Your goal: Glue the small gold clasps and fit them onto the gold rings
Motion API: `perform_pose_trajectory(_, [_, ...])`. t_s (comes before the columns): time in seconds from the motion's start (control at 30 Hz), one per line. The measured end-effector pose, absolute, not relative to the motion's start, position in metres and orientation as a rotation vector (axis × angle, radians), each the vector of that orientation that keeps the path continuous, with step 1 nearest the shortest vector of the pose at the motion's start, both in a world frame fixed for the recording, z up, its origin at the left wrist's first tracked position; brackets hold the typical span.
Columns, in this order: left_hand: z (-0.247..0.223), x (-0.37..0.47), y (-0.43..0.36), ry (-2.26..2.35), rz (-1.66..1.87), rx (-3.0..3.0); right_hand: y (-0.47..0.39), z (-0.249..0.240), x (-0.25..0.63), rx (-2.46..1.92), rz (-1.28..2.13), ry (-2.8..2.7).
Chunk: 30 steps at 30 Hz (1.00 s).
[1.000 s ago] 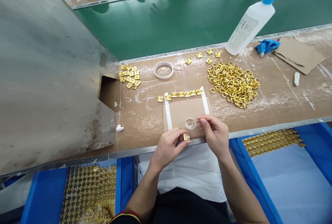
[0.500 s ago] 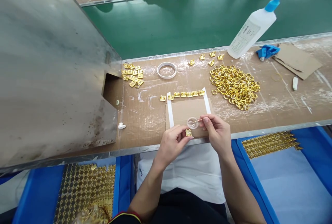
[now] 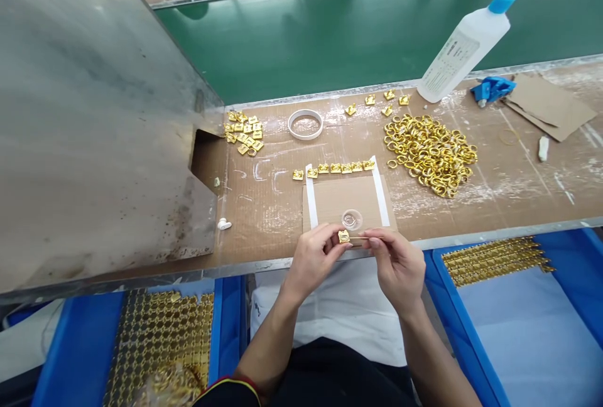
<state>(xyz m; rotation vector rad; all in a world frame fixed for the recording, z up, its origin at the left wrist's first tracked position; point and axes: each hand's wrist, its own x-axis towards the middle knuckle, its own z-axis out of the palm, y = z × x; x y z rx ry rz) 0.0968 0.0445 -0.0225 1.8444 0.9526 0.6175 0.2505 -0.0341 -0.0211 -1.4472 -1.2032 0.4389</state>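
Observation:
Pinched between the fingertips of my left hand (image 3: 316, 259) is a small square gold piece (image 3: 344, 237), its face turned up. My right hand (image 3: 396, 264) is closed on a thin stick (image 3: 360, 238), whose tip reaches the gold piece's right side. Just beyond my fingers, a small clear cup (image 3: 352, 219) rests on a cardboard sheet (image 3: 336, 196) with white tape strips. Along that sheet's far edge runs a row of square gold pieces (image 3: 335, 168). To the right lies a heap of gold rings (image 3: 431, 152).
A metal housing (image 3: 117, 130) blocks the left. A white tape roll (image 3: 305, 125) and a cluster of gold pieces (image 3: 244, 133) lie behind. A white bottle (image 3: 464, 49) with a blue nozzle stands back right. Blue trays (image 3: 217, 331) sit below the table edge on both sides.
The stick's tip has moved from the clear cup down to the gold piece in my left hand. Across the bench, another person's hand has left the view, showing blue pieces there.

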Motion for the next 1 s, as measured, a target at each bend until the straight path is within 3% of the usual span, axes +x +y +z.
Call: perform_pose_trajectory(1.0, [-0.024, 0.099, 0.043, 0.961, 0.612, 1.953, -0.03, -0.044, 0.243, -1.448, 0.423, -1.168])
